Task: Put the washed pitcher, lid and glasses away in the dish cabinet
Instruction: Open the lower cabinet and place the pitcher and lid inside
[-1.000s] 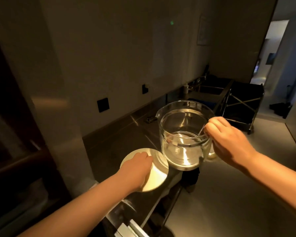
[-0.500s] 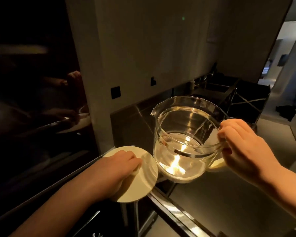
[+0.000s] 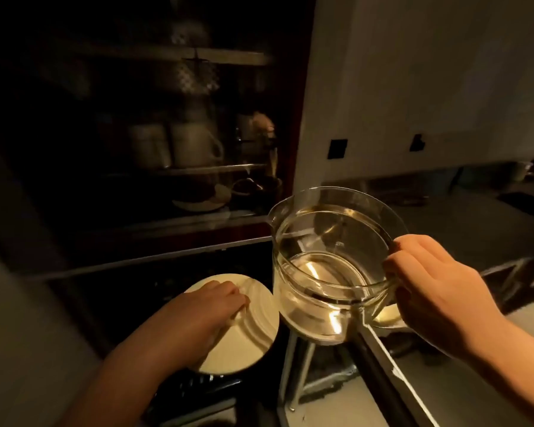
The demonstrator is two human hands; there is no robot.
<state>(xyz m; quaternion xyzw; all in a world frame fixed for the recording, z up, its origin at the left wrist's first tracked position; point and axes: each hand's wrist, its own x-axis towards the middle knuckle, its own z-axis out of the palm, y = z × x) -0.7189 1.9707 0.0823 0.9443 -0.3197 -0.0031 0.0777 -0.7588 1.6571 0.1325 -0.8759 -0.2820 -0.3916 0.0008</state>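
The room was dark. A grey counter [image 3: 475,229] ran along a pale wall [image 3: 429,87] on the right. A dark cabinet [image 3: 136,149] with shelves stood on the left, and mugs [image 3: 195,140] and a plate [image 3: 198,204] sat behind its glass. Nothing stood between the hands and the cabinet. The right hand [image 3: 438,291] had its fingers curled round the handle of the glass pitcher [image 3: 327,266], held up in the air. The left hand [image 3: 204,312] gripped the round cream lid [image 3: 253,331], low down just beside the pitcher.
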